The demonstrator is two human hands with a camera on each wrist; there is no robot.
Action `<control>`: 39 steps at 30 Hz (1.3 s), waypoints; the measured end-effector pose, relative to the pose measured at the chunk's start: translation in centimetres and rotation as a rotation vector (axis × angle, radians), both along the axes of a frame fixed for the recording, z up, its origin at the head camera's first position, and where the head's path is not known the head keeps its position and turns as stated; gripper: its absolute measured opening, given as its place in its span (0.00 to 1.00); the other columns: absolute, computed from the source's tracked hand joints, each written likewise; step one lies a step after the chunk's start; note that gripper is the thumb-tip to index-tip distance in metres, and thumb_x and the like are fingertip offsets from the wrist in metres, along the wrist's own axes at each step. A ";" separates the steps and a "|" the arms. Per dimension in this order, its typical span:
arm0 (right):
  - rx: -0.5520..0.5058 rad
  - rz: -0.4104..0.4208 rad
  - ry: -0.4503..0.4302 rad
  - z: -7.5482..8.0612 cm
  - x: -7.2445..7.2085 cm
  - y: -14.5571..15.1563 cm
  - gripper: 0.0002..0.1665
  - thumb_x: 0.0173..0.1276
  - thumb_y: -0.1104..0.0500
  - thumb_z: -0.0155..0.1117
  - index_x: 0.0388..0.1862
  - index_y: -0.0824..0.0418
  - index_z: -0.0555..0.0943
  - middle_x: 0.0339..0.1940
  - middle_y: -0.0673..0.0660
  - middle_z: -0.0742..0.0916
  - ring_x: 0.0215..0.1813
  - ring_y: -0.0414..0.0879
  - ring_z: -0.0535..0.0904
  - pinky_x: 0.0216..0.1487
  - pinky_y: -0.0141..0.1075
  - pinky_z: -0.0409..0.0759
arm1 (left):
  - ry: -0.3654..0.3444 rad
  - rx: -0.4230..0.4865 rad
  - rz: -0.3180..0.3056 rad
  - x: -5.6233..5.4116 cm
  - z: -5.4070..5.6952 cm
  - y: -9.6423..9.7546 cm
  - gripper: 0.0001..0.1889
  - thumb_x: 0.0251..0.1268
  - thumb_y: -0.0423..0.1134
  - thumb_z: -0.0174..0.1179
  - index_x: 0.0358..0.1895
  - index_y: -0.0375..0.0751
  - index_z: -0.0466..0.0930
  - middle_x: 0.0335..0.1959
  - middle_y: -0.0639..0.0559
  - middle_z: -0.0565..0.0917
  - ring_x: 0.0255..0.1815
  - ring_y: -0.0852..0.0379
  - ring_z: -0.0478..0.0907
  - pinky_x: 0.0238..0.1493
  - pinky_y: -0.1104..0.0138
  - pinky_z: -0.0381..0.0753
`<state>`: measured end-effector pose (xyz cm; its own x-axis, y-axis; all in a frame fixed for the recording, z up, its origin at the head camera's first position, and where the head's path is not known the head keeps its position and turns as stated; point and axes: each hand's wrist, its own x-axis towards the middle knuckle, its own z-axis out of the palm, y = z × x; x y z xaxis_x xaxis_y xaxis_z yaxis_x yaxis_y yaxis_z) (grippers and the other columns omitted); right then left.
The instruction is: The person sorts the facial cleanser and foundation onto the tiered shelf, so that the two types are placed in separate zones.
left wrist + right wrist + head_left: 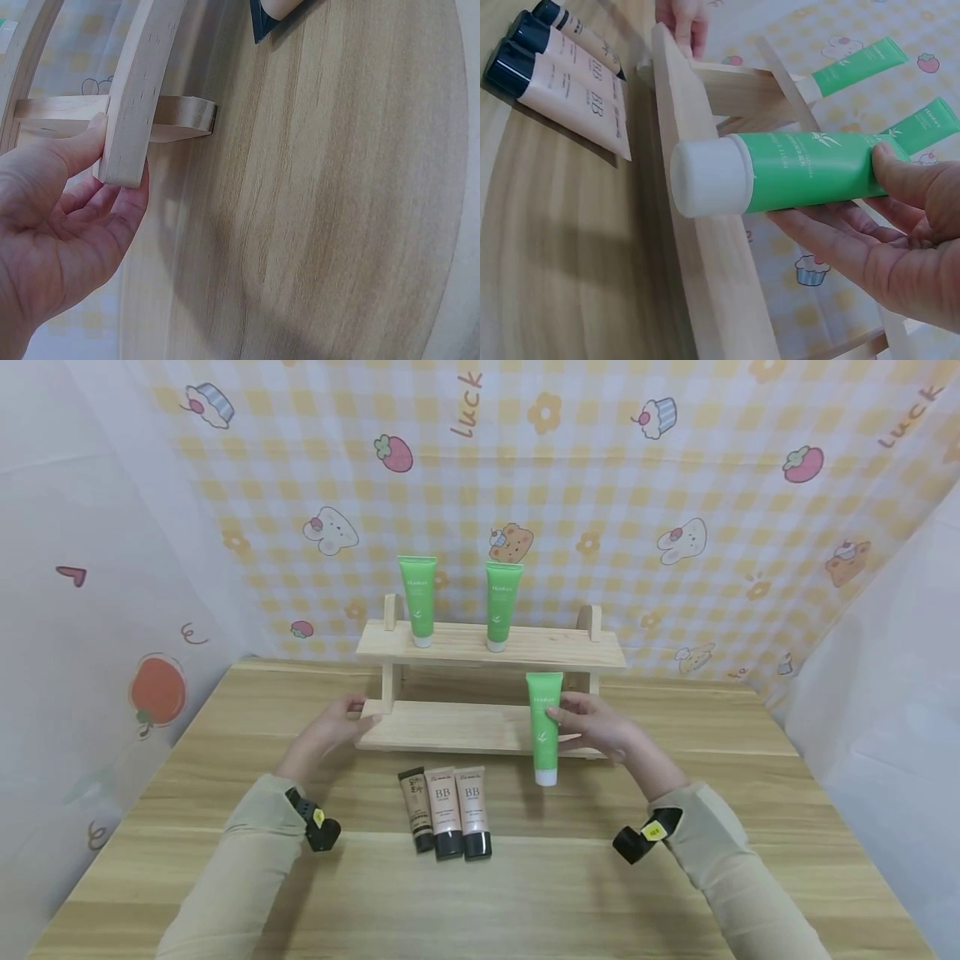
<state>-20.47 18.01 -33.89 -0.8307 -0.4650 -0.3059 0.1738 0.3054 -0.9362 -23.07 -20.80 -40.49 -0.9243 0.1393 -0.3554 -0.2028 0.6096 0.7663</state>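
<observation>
A two-tier wooden shelf [450, 727] stands at the back of the table. My left hand [337, 727] pinches the left end of its lower board [131, 112], thumb on top and fingers beneath. In my right hand [596, 727] is a green tube [543, 727] with a white cap, held cap down between thumb and fingers in front of the lower board's right part. Two like green tubes, a left one [420, 597] and a middle one [501, 602], stand on their caps on the upper board [555, 643].
Before the shelf lie two pink BB cream tubes [444, 810] [473, 810] and a tan tube [416, 806], side by side with black caps toward the front. A checked cloth [480, 485] hangs behind the wooden table [555, 893].
</observation>
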 end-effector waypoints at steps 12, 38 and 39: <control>0.021 0.005 0.047 1.2 -0.6 0.3 0.29 0.73 0.56 0.43 0.67 0.71 0.57 0.56 0.67 0.74 0.57 0.55 0.74 0.56 0.49 0.76 | 0.006 0.001 0.020 0.0 0.0 0.3 0.34 0.68 0.45 0.49 0.69 0.29 0.46 0.68 0.29 0.54 0.68 0.32 0.51 0.68 0.45 0.54; -0.010 -0.120 0.178 4.9 -3.5 1.0 0.30 0.72 0.55 0.45 0.66 0.71 0.58 0.37 0.42 0.80 0.40 0.36 0.80 0.62 0.53 0.69 | 0.013 0.011 0.020 -0.1 -0.1 0.1 0.36 0.67 0.45 0.50 0.69 0.28 0.46 0.67 0.29 0.56 0.68 0.33 0.52 0.68 0.46 0.55; -0.014 -0.122 0.178 5.0 -3.7 1.1 0.30 0.72 0.55 0.45 0.66 0.71 0.57 0.38 0.43 0.80 0.40 0.36 0.80 0.63 0.54 0.68 | 0.013 0.012 0.019 -0.1 -0.1 0.1 0.36 0.67 0.45 0.50 0.69 0.28 0.46 0.67 0.30 0.55 0.68 0.33 0.52 0.68 0.46 0.55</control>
<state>-24.13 19.10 -28.90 -0.9214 -0.3609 -0.1440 0.0406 0.2791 -0.9594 -23.14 -20.68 -40.59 -0.9314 0.1258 -0.3415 -0.2041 0.5965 0.7762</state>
